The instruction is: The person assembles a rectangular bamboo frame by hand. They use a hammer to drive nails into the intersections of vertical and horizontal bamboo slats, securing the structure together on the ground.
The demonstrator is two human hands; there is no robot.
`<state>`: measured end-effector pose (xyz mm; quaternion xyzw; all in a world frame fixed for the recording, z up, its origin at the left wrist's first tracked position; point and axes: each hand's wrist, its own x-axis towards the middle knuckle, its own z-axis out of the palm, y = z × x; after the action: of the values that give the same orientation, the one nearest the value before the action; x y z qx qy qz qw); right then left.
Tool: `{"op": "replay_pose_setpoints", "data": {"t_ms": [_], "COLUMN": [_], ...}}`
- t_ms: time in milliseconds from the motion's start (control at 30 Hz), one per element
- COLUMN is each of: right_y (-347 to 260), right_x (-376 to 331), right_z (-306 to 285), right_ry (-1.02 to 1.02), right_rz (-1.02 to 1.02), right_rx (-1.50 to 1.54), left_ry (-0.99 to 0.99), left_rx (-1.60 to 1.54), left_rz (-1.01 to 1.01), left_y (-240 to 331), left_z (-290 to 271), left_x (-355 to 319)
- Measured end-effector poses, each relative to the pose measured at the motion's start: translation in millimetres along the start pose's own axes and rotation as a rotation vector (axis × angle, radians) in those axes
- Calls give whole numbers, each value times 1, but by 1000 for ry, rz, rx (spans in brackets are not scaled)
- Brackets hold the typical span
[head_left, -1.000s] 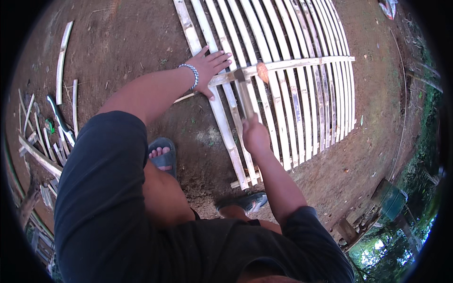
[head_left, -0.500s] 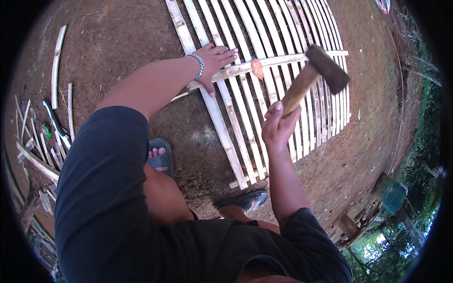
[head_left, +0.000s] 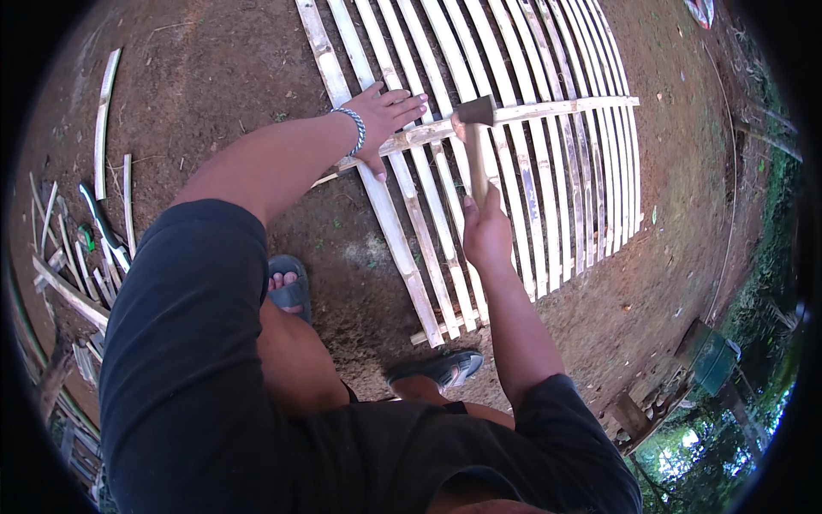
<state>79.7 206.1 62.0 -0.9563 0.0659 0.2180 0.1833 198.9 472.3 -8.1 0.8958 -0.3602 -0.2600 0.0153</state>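
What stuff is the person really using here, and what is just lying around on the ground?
In use:
- hammer, gripped in the right hand
- slatted bamboo panel, its cross strip pressed down by the left hand

Just lying about:
- loose bamboo strips on the dirt at left
- pile of offcuts
- green box at lower right
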Motion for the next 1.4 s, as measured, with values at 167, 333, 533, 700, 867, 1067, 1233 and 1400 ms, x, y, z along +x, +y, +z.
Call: {"op": "replay_pose_setpoints", "data": {"t_ms": [167, 333, 533, 700, 867, 1067, 1233, 1400], "right_y": [3, 16, -25, -1, -15, 14, 3, 10], "right_x": [-12, -4, -10, -15, -18, -9, -3, -13], "right_z": [13, 17, 3, 30, 6, 33, -1, 32], "right_ry": [148, -101, 286, -227, 61, -91, -125, 184], "right_rz": [-107, -6, -79, 18, 86, 84, 166, -30], "right_rx": [200, 11, 985, 200, 878, 534, 661, 499], "left_ry": [1, -13, 2, -36, -19, -37, -16, -24], "left_rx": [-1, 0, 17, 1, 9, 4, 1, -5], "left_rz": [-4, -1, -15, -14, -25, -11, -23, -13], "left_y": [1, 1, 2, 4, 2, 5, -1, 4], "left_z": [-4, -1, -1, -3, -6, -5, -4, -7], "left_x": [-1, 2, -1, 3, -2, 3, -1, 1]}}
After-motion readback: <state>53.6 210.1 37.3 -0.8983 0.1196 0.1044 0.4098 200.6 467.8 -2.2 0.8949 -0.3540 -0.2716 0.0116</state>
